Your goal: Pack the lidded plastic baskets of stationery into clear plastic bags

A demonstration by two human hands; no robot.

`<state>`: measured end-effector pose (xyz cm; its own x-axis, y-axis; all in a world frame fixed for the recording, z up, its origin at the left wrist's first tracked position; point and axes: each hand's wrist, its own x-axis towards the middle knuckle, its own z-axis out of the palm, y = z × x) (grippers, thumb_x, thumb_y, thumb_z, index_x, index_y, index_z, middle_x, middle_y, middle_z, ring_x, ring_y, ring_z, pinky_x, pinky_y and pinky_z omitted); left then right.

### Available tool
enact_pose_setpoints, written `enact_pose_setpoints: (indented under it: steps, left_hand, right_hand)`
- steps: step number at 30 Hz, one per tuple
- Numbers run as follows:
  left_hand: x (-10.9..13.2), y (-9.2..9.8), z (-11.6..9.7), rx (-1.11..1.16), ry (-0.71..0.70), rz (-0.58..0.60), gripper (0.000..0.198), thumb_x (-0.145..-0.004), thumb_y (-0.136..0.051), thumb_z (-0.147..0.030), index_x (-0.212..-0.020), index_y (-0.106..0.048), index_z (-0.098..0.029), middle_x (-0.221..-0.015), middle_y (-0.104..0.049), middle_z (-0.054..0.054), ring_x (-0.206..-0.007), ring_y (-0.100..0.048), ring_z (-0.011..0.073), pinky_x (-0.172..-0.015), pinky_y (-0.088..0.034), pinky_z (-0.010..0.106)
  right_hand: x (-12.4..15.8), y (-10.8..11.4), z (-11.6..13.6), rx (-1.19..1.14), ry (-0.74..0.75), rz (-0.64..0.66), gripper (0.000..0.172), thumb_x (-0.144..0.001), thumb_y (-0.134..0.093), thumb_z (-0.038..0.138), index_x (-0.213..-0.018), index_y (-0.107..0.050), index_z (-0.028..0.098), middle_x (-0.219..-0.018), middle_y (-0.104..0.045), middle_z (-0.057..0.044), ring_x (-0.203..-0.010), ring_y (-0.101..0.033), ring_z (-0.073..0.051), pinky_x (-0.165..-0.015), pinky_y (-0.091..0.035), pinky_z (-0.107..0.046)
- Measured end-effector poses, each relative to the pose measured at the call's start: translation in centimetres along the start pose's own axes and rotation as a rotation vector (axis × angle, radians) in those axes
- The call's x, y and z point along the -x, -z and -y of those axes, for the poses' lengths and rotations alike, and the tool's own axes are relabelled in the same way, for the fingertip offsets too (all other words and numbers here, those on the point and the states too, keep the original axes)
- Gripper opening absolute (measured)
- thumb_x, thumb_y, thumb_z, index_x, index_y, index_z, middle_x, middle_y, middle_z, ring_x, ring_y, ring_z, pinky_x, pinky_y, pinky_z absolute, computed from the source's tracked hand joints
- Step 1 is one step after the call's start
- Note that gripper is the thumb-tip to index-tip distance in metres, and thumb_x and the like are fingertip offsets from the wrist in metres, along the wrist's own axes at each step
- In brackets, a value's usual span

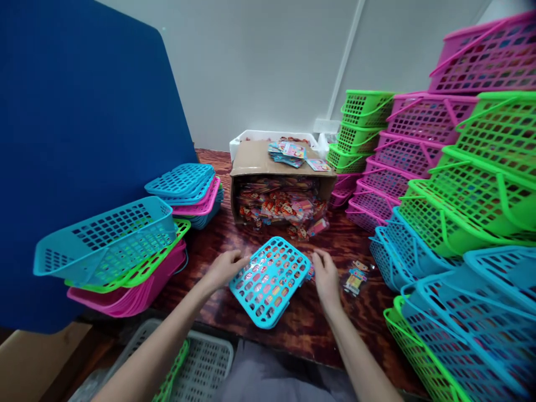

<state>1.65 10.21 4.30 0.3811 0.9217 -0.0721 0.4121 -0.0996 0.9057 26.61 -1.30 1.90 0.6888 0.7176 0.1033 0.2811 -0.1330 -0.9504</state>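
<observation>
A cyan perforated plastic lid [270,280] lies flat on the dark wooden table [310,324], over a packet whose colours show through its holes. My left hand [225,267] grips the lid's upper left edge with curled fingers. My right hand [326,278] holds its right edge, fingers bent against the rim. A loose cartoon-figure packet [355,276] lies just right of my right hand.
A cardboard box [280,190] on its side spills several toy packets behind the lid. Stacked lids and baskets [125,251] sit at left. Tall stacks of pink, green and cyan baskets [452,195] fill the right. A blue panel [75,139] stands at far left.
</observation>
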Motion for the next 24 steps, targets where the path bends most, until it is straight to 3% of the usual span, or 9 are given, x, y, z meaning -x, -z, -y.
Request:
enact_pose_setpoints:
  steps: [4,7,10,12,14,17,19,21,24]
  left_hand:
    - [-0.3,-0.3,0.1,0.205,0.141,0.175,0.052,-0.070,-0.066,-0.069,-0.071,-0.058,-0.018,-0.067,-0.062,0.000,-0.068,-0.059,0.0176,-0.059,-0.043,0.024]
    - [-0.4,-2.1,-0.6,0.322,0.257,0.335,0.068,-0.071,-0.055,-0.081,-0.078,-0.065,-0.014,-0.075,-0.071,0.011,-0.074,-0.068,0.0260,-0.067,-0.054,0.035]
    - [1.0,-3.3,-1.6,0.473,0.336,0.408,0.071,-0.075,-0.051,-0.081,-0.084,-0.067,-0.013,-0.078,-0.073,0.014,-0.077,-0.071,0.0287,-0.072,-0.057,0.039]
    - [2.7,-3.4,-2.5,0.617,0.345,0.379,0.071,-0.080,-0.047,-0.079,-0.097,-0.068,-0.014,-0.089,-0.075,0.014,-0.085,-0.072,0.0293,-0.077,-0.057,0.040]
    - [4.7,-3.1,-3.7,0.675,0.284,0.263,0.069,-0.084,-0.044,-0.076,-0.112,-0.066,-0.017,-0.107,-0.073,0.014,-0.100,-0.069,0.0299,-0.086,-0.055,0.042]
    - [7.9,-3.1,-5.4,0.507,0.085,0.056,0.062,-0.088,-0.046,-0.070,-0.122,-0.065,-0.023,-0.134,-0.059,0.010,-0.127,-0.053,0.0290,-0.105,-0.045,0.042]
    - [9.8,-3.6,-6.2,0.361,-0.051,0.010,0.056,-0.088,-0.051,-0.064,-0.124,-0.066,-0.024,-0.143,-0.049,0.008,-0.137,-0.042,0.0287,-0.113,-0.038,0.042]
    - [11.4,-4.5,-6.6,0.247,-0.160,0.015,0.051,-0.089,-0.055,-0.057,-0.128,-0.064,-0.027,-0.146,-0.045,0.008,-0.140,-0.038,0.0294,-0.116,-0.034,0.044]
    - [13.3,-5.8,-6.8,0.131,-0.256,0.006,0.047,-0.091,-0.057,-0.049,-0.135,-0.059,-0.032,-0.147,-0.043,0.007,-0.139,-0.038,0.0305,-0.116,-0.034,0.049]
  right_hand:
    - [5.3,-1.4,-2.3,-0.254,-0.193,0.030,0.056,-0.085,-0.048,0.062,-0.121,-0.062,0.022,-0.132,-0.063,-0.008,-0.125,-0.056,-0.025,-0.106,-0.042,-0.039]
    - [6.3,-3.5,-1.9,-0.409,-0.314,0.005,0.062,-0.085,-0.050,0.063,-0.131,-0.056,0.022,-0.146,-0.051,-0.007,-0.137,-0.045,-0.023,-0.113,-0.036,-0.038]
    - [6.3,-4.7,-0.6,-0.527,-0.330,0.002,0.063,-0.088,-0.046,0.063,-0.138,-0.048,0.024,-0.143,-0.055,-0.006,-0.131,-0.052,-0.022,-0.109,-0.043,-0.040]
    - [6.3,-4.5,0.5,-0.672,-0.341,0.065,0.061,-0.088,-0.049,0.061,-0.138,-0.048,0.026,-0.131,-0.065,-0.005,-0.121,-0.061,-0.023,-0.102,-0.050,-0.041]
    - [6.2,-3.7,1.3,-0.803,-0.397,0.201,0.060,-0.088,-0.050,0.063,-0.134,-0.053,0.024,-0.119,-0.071,-0.007,-0.114,-0.065,-0.025,-0.099,-0.052,-0.044]
    - [5.8,-2.1,1.8,-0.869,-0.550,0.499,0.066,-0.087,-0.042,0.070,-0.125,-0.062,0.021,-0.111,-0.074,-0.012,-0.112,-0.066,-0.030,-0.098,-0.051,-0.050]
    - [5.6,-1.1,1.4,-0.892,-0.629,0.661,0.069,-0.088,-0.036,0.071,-0.123,-0.065,0.019,-0.110,-0.074,-0.013,-0.113,-0.065,-0.031,-0.098,-0.050,-0.053]
    - [5.6,-0.4,0.8,-0.900,-0.654,0.733,0.069,-0.089,-0.033,0.070,-0.120,-0.068,0.018,-0.110,-0.074,-0.014,-0.114,-0.064,-0.032,-0.098,-0.049,-0.054]
    - [6.3,0.3,-0.2,-0.853,-0.616,0.715,0.069,-0.090,-0.031,0.068,-0.115,-0.070,0.018,-0.107,-0.074,-0.014,-0.115,-0.064,-0.032,-0.097,-0.049,-0.054]
